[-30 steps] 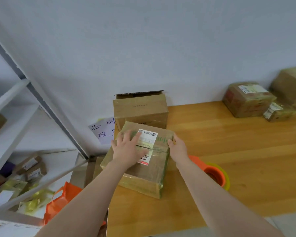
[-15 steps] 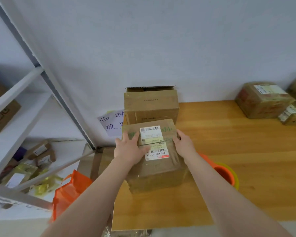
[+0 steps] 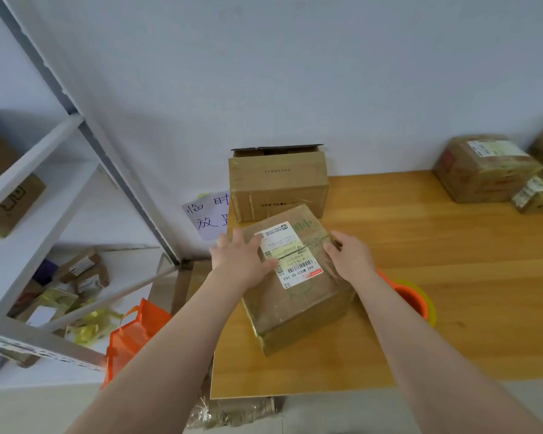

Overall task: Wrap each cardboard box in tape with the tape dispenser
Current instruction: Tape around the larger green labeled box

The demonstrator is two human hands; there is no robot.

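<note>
A taped cardboard box point(image 3: 308, 296) with a white shipping label rests on the wooden table point(image 3: 420, 264) near its left end. My left hand point(image 3: 240, 260) lies flat on the box's top left edge, and my right hand point(image 3: 350, 256) grips its right top edge. An orange tape dispenser point(image 3: 413, 300) with a yellowish roll sits on the table just right of the box, partly hidden behind my right forearm. Neither hand touches it.
A taller box point(image 3: 278, 183) with an open flap stands against the wall behind the held box. Two wrapped parcels point(image 3: 483, 167) sit at the table's far right. A white metal shelf point(image 3: 38, 183) with parcels and an orange bag point(image 3: 135, 330) lie left of the table.
The box has been turned clockwise on the table, so its label now runs diagonally. Both hands moved with it, staying on its top edges.
</note>
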